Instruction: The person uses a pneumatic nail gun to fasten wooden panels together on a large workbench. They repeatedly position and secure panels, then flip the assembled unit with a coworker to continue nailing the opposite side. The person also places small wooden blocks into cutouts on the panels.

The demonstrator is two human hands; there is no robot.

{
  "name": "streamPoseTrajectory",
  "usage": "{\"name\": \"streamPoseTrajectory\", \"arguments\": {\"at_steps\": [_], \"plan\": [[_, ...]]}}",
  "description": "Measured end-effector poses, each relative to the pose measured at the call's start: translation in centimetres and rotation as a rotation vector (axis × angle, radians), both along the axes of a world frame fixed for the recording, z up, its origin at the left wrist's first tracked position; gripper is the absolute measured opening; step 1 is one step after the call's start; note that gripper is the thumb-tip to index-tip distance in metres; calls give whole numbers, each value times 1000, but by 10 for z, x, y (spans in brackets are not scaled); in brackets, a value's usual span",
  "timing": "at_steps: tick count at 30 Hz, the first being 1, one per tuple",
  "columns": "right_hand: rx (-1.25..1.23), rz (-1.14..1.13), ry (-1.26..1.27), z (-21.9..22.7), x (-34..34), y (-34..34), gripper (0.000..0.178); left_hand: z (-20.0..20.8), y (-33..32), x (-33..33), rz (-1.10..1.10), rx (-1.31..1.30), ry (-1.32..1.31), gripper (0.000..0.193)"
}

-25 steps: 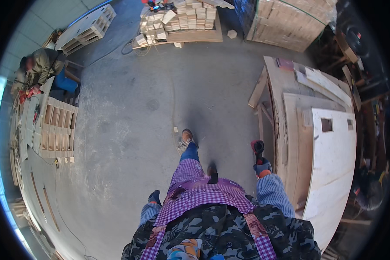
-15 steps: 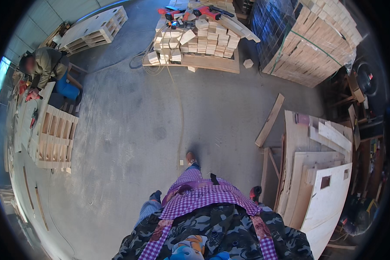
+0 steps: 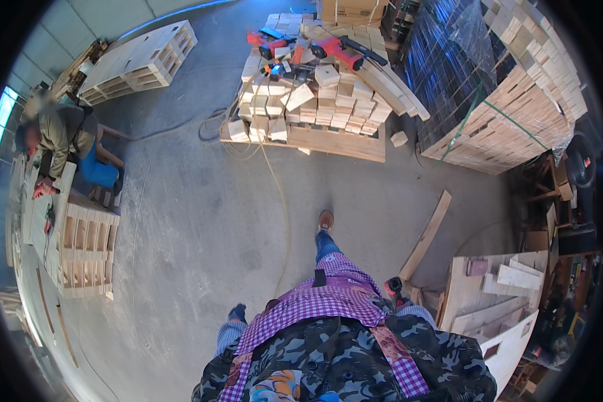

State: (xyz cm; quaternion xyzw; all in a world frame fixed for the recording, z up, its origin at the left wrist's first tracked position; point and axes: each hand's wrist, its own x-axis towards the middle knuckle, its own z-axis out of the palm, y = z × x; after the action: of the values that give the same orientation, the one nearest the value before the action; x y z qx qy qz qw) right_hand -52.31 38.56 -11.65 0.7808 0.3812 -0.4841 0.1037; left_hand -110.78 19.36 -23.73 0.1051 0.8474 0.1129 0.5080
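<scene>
My left hand, in a dark covering below a striped cuff, hangs low at my left side. It is small in view and its fingers cannot be made out. At my right side, my right hand is mostly hidden behind a red and black tool, which it appears to grip; the tool's exact kind is unclear. The tool is nearest to a long board on the floor. My brown shoe is stretched out ahead on the concrete floor.
Ahead, wood blocks on a pallet carry red power tools; a hose trails from there. Wrapped timber stands far right, a board-covered bench near right. A co-worker bends over a pallet at left.
I have moved forward: the block pile and wrapped timber appear nearer, and the right bench has slid back. My foot is further ahead. Both hands still hang at my sides.
</scene>
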Motion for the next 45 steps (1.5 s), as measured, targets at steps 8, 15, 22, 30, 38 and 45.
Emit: {"name": "streamPoseTrajectory", "arguments": {"at_steps": [8, 15, 22, 30, 38, 45], "plan": [[394, 415, -358, 88, -92, 375, 42, -38, 93, -3, -660, 332, 174, 33], [728, 494, -522, 168, -200, 601, 43, 100, 344, -13, -94, 452, 131, 38], [541, 317, -486, 172, -256, 750, 48, 105, 515, -48, -193, 64, -10, 40], [549, 348, -565, 92, -336, 913, 45, 90, 550, -108, 230, -32, -9, 38], [760, 430, -672, 48, -309, 927, 44, 92, 611, -129, 110, -115, -27, 37], [1144, 371, -468, 99, -249, 774, 50, 106, 731, -119, -45, 86, -109, 33]]}}
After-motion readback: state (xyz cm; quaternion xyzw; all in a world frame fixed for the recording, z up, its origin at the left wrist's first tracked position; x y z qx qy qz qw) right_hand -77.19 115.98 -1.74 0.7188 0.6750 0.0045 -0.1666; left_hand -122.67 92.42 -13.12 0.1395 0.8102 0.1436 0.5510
